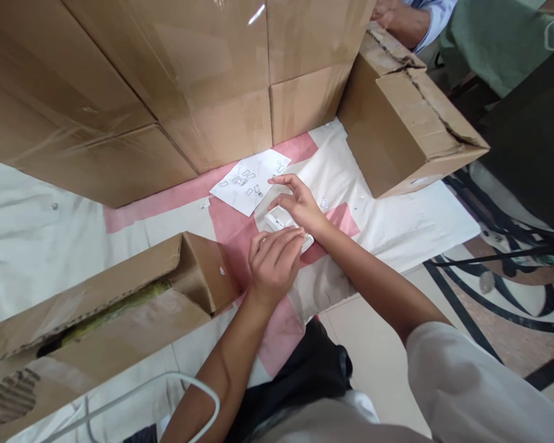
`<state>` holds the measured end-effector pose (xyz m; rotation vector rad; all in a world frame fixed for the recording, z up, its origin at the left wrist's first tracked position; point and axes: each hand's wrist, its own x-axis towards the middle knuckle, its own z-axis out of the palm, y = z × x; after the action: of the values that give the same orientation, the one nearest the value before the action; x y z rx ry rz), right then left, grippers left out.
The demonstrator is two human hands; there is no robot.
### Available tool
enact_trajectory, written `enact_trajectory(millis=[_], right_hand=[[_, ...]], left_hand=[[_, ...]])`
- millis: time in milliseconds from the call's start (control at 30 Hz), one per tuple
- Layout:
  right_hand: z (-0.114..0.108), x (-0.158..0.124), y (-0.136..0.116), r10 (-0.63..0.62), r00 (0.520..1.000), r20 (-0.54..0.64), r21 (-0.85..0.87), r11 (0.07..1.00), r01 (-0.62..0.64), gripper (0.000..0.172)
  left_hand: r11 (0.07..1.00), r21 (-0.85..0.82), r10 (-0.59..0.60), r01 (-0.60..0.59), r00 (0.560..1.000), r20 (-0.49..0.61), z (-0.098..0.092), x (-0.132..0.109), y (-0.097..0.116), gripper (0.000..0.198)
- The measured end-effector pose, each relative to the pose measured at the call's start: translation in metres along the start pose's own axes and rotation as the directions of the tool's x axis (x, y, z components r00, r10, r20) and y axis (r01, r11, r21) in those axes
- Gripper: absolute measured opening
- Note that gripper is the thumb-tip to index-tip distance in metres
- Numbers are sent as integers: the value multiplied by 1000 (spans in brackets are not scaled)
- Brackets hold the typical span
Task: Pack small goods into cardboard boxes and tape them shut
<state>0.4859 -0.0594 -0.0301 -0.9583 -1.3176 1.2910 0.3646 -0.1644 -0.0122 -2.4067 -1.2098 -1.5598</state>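
A small white object, like a shallow case or tray, lies between my hands on the pink and white cloth. My left hand is at its near side, fingers bent together and covering part of it; what they hold, if anything, is hidden. Over its far side reaches my right hand, with thumb and index finger apart and nothing visible between them. Just beyond my hands lies a white paper sheet with small line drawings, one corner near my right fingertips.
Large taped cardboard boxes form a wall behind the sheet. An open box stands at the left front, another box at the right. A cable loops at lower left. Another person's arm shows at top right.
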Motion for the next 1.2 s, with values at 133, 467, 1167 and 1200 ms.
enact_trajectory(millis=[133, 467, 1167, 1200], right_hand=[[0, 1, 2, -1, 1000, -9, -7, 1000, 1, 36], [2, -1, -4, 22, 999, -46, -4, 1000, -22, 37], [4, -1, -3, 56, 995, -77, 52, 997, -52, 36], [4, -1, -3, 58, 996, -75, 52, 997, -54, 36]], left_hand=[[999, 13, 30, -30, 999, 10, -1, 1, 4, 18], [993, 9, 118, -118, 992, 45, 0, -2, 12, 19], [981, 7, 190, -194, 970, 152, -2, -9, 10, 18], [981, 5, 193, -196, 968, 159, -1, -9, 10, 18]])
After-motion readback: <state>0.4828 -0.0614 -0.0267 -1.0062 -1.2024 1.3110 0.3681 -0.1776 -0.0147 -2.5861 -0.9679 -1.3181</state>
